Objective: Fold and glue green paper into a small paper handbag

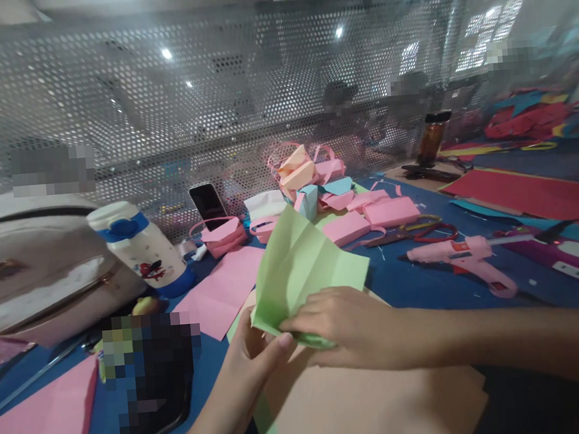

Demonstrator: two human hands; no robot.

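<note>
A creased sheet of light green paper (306, 262) stands tilted between my hands, its lower edge folded up. My left hand (257, 353) is closed on the lower left corner, thumb in front. The fingers of my right hand (345, 323) press inside the fold along the lower edge, and some fingertips are hidden by the paper. Beneath both hands lies a stack of peach paper sheets (379, 404), with a green sheet (269, 422) showing at its left side. A pink sheet (225, 289) lies just beyond my left hand.
Small folded paper bags (348, 227) are heaped at the back, before a perforated metal screen (239, 87). A pink glue gun (460, 250) and scissors (433, 231) lie to the right. At left are a bottle (145, 255), a backpack (38, 270) and a dark phone (158, 401).
</note>
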